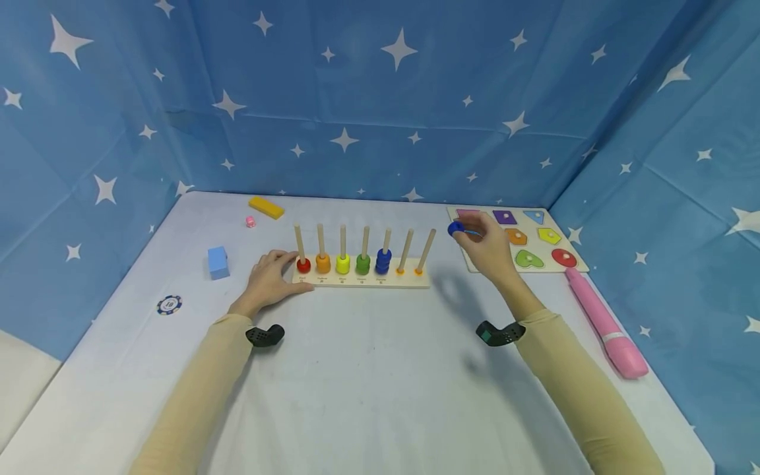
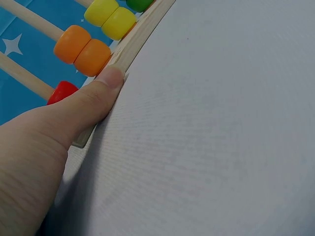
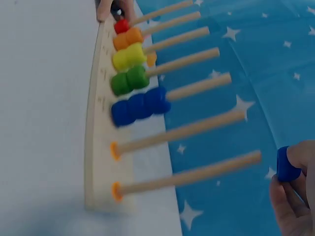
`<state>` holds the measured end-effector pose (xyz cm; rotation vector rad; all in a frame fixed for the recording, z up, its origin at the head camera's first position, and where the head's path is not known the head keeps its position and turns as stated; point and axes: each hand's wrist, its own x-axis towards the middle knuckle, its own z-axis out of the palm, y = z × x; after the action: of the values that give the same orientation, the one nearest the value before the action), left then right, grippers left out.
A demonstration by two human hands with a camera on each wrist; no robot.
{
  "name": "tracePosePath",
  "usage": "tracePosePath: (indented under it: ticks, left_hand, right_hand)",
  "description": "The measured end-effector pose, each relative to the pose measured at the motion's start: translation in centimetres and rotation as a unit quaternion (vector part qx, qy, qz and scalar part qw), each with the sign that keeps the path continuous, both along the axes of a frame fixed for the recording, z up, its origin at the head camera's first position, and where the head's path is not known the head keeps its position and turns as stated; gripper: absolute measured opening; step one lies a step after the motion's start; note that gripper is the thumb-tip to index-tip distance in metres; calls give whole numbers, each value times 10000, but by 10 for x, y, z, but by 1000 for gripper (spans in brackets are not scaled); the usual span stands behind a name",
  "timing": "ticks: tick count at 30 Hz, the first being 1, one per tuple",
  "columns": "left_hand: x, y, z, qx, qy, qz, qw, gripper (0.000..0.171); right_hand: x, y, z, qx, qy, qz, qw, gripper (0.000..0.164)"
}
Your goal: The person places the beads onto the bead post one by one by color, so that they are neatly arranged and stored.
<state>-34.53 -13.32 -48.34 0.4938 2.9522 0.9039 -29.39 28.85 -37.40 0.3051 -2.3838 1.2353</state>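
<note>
A wooden peg board (image 1: 361, 280) stands mid-table, with several upright pegs. From left to right, five pegs carry a red bead (image 1: 303, 266), two orange beads (image 2: 92, 57), two yellow beads (image 2: 119, 23), two green beads (image 3: 129, 80) and three blue beads (image 3: 140, 105). The two rightmost pegs (image 3: 189, 178) are bare. My left hand (image 1: 268, 280) grips the board's left end, thumb along the near edge and fingers at the far side. My right hand (image 1: 488, 247) pinches another blue bead (image 1: 456, 228) in the air, right of the last peg and apart from it.
Behind the right hand lies a shape puzzle board (image 1: 549, 254), with a pink tapered object (image 1: 608, 326) beside it. At left are a blue block (image 1: 218, 262), a yellow block (image 1: 266, 207), a small pink item (image 1: 250, 221) and a poker chip (image 1: 169, 305). Starry blue cloth (image 1: 368, 99) hangs behind.
</note>
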Motion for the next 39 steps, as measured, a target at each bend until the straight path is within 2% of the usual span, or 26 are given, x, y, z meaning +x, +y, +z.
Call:
tracePosePath:
  ticks: [3, 7, 12, 20, 27, 39]
  left_hand:
    - [0, 0, 1, 13, -21, 11, 10000, 100]
    - [0, 0, 2, 2, -34, 15, 10000, 98]
    - [1, 0, 2, -10, -45, 12, 10000, 97]
    - [-1, -1, 2, -6, 49, -13, 10000, 98]
    - [-2, -1, 1, 15, 63, -10, 10000, 97]
    - [-1, -1, 3, -14, -20, 1, 10000, 97]
  right_hand:
    - [-7, -21, 11, -40, 133, 205, 9997, 35]
    - [-14, -45, 18, 98, 27, 427, 9990, 35]
    - [-21, -66, 19, 343, -114, 620, 9974, 35]
    - [-27, -92, 21, 639, -149, 1172, 9909, 37]
    - [-28, -97, 19, 828, -88, 1164, 9897, 37]
    - [-30, -98, 15, 802, 59, 1196, 9896, 35]
